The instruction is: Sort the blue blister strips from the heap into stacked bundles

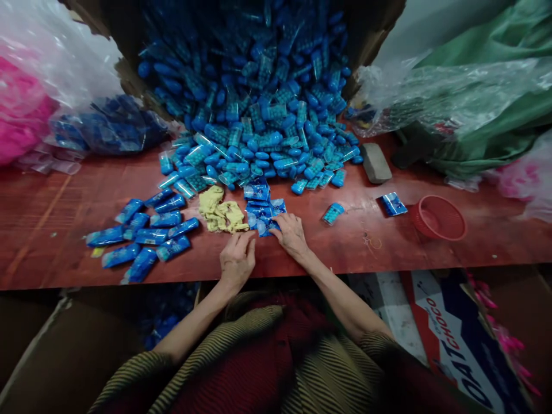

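A small pile of flat blue printed wrappers (pixel 259 210) lies in front of me on the red table. My right hand (pixel 293 236) is at the lower right edge of the pile, its thumb and fingers closed on a wrapper. My left hand (pixel 237 259) rests at the table by the pile's lower left, fingers curled together; whether anything is between them is hidden. Just beyond it lies a crumpled yellow cloth or glove (pixel 219 210). To the left are several filled blue packets (pixel 153 236). One small blue-capped clear container (pixel 333 213) with blue beads lies right of my right hand.
A large heap of similar blue containers (pixel 267 144) spills from a carton at the back. On the right are a grey block (pixel 376 163), a blue packet (pixel 393 204) and a red basket (pixel 439 218). Plastic bags (pixel 116 123) stand at the left; the table's front edge is near me.
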Motion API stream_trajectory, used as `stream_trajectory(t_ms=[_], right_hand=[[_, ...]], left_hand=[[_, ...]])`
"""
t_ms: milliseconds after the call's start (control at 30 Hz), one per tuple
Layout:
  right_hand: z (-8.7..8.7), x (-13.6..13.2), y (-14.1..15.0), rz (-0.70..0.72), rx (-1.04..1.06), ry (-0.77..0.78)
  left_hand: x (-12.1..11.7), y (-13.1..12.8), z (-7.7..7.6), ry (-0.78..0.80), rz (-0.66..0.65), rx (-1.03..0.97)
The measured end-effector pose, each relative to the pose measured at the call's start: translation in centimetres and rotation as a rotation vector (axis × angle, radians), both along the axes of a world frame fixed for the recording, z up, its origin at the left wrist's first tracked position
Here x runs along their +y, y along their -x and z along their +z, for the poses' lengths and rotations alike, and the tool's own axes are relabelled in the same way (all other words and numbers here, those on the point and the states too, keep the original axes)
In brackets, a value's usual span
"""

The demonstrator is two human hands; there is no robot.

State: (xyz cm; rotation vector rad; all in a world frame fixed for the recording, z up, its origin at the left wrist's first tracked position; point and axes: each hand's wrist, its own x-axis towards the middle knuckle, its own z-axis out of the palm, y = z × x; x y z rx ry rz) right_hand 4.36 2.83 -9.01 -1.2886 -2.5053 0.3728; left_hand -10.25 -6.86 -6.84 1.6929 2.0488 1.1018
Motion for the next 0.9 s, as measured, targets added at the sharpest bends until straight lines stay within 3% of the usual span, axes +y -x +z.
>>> stream_trajectory(t_ms=[133,233,367,600,700,833,900], right_hand=[[0.1,0.1,-0.1,-0.009,-0.040,0.006],[-0.4,0.1,0.0,-0.055,-0.003,-0.002],[-0.3,-0.2,0.2,-0.093,0.107,0.011],[1.8,-2.5,1.1,-0.094,0.357,0.029],[2.1,-1.9,1.3,-0.117,0.516,0.170],[1.7,0.0,1.5,-0.107,0.742,0.588],[1.5,0.4,1.9,-0.116,0.797,0.698]], left_hand=[[0.5,-1.0,-0.6,0.119,0.003,-0.355],[1.0,-1.2,-1.0,0.261,0.076,-0.640],[1.3,-1.6,-0.3,0.396,0.188,-0.960],[2.5,-1.8,0.6,0.311,0.249,-1.113],[2.9,-1.5,0.3,0.269,0.256,-1.139],[3.3,-1.0,0.1,0.254,0.173,-1.234],[3.6,-1.0,0.2,0.242,0.175,-1.291]])
